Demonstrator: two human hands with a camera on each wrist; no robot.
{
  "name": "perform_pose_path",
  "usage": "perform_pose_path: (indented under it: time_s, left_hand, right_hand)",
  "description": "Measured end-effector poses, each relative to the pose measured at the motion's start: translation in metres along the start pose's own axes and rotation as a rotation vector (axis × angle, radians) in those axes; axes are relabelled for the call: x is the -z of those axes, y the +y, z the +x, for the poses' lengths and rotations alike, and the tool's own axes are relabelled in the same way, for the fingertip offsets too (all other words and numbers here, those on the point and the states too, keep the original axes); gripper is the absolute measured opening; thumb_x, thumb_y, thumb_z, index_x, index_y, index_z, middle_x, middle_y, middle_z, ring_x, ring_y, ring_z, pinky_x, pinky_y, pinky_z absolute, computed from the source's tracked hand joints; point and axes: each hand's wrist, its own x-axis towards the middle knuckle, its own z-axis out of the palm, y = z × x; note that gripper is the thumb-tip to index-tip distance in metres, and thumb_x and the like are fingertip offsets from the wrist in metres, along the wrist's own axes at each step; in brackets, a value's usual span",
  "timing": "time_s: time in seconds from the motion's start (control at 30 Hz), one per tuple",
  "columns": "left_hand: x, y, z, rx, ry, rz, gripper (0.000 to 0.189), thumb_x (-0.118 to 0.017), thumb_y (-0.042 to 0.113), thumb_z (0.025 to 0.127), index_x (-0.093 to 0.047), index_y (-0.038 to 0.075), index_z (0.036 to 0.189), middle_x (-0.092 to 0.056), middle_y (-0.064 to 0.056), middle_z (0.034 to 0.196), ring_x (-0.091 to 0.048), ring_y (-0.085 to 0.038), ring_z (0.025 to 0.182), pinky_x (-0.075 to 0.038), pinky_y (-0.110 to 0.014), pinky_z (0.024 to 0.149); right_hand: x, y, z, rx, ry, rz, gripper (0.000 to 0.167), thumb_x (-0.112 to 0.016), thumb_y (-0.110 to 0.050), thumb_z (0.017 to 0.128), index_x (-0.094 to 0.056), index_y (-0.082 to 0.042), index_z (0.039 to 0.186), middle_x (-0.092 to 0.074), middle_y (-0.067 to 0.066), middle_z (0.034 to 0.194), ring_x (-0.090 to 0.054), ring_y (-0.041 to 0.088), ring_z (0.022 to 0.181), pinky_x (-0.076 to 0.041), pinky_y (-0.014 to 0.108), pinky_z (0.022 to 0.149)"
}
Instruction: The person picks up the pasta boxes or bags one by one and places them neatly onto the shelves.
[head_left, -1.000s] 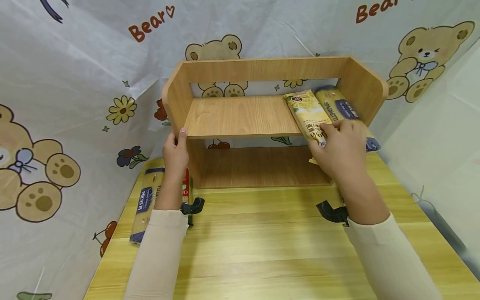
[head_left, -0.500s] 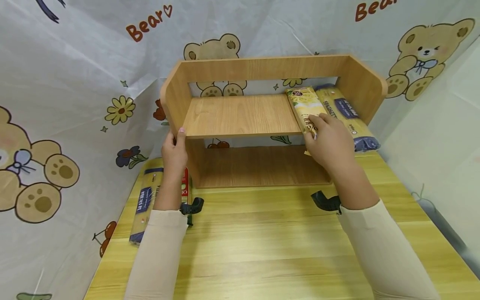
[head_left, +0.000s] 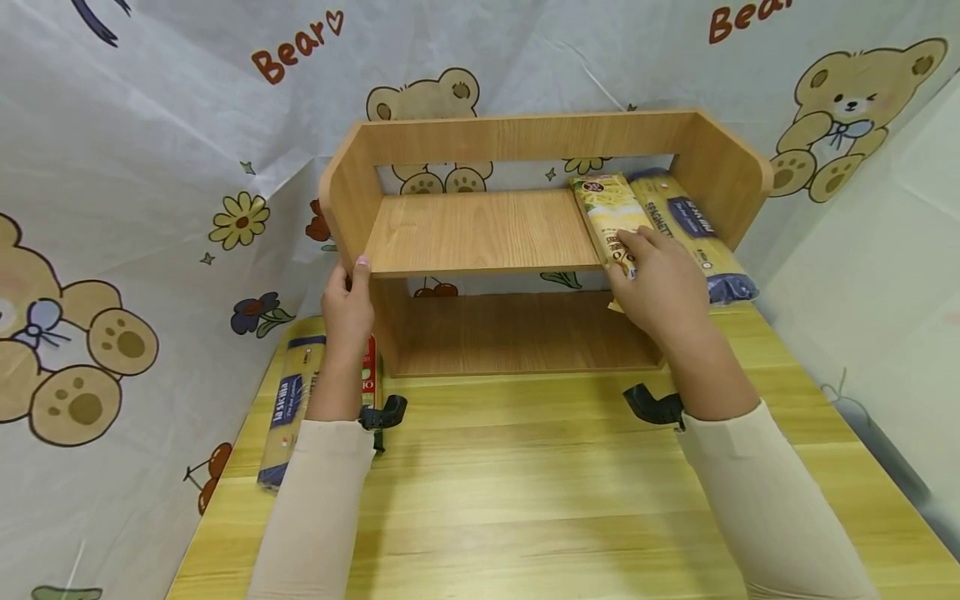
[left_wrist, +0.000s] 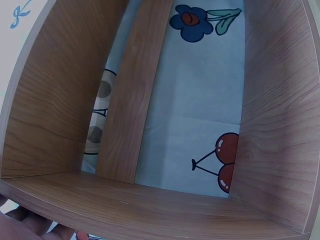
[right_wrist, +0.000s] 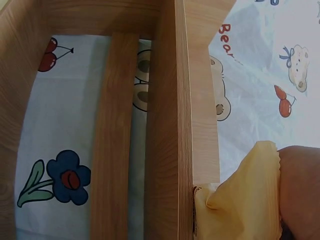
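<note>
A two-tier wooden shelf (head_left: 480, 233) stands on the table, seen from inside in both wrist views. My left hand (head_left: 348, 308) grips its left side panel, thumb in front; some of its fingers (left_wrist: 30, 222) show at the lower left of the left wrist view. On the upper tier lies a yellow noodle packet (head_left: 606, 204), and my right hand (head_left: 663, 287) holds its front end, covering part of it. The packet's crimped end (right_wrist: 245, 200) juts past the board in the right wrist view. A spaghetti packet (head_left: 693, 221) lies along its right side, against the right panel.
Left of the shelf, another spaghetti packet (head_left: 288, 417) lies on the wooden table (head_left: 510, 483). A red and green package (head_left: 371, 375) sits beside it, partly hidden by my left arm. A bear-print cloth (head_left: 180, 108) hangs behind the shelf.
Over the last second, the noodle packet has straightened and slid slightly back, its front end swinging left with my right hand. My left hand stays on the panel. The last half second shows almost no motion.
</note>
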Motion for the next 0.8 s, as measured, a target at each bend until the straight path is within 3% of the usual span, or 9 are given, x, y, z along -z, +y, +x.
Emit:
perform_pose_path:
  time_s: [0.33,0.6,0.8]
  left_hand:
    - [-0.001,0.0,0.001,0.007,-0.005,0.01,0.06,-0.044,0.06,0.102,-0.041,0.032,0.155,-0.046,-0.002,0.158,-0.045,-0.024,0.145,-0.033,-0.044,0.122]
    - [0.0,0.0,0.0,0.001,-0.002,0.02,0.059,-0.044,0.059,0.102,-0.041,0.032,0.155,-0.046,-0.002,0.158,-0.045,-0.024,0.144,-0.034,-0.044,0.122]
    - [0.001,0.0,0.001,0.004,-0.007,0.01,0.06,-0.044,0.059,0.102,-0.04,0.032,0.155,-0.046,-0.003,0.158,-0.046,-0.024,0.144,-0.034,-0.044,0.122]
  right_hand:
    - [0.001,0.007,-0.009,0.043,0.082,0.066,0.05,-0.049,-0.034,0.102,-0.056,-0.009,0.145,-0.05,0.022,0.151,-0.045,0.048,0.138,-0.034,0.061,0.114]
    - [0.006,0.014,-0.024,0.099,0.249,0.172,0.04,-0.052,-0.032,0.104,-0.066,-0.009,0.134,-0.061,0.02,0.139,-0.055,0.043,0.126,-0.043,0.06,0.103]
    - [0.014,0.024,-0.033,0.104,0.428,0.306,0.035,-0.054,-0.029,0.103,-0.071,-0.012,0.129,-0.067,0.018,0.13,-0.057,0.04,0.127,-0.042,0.06,0.103]
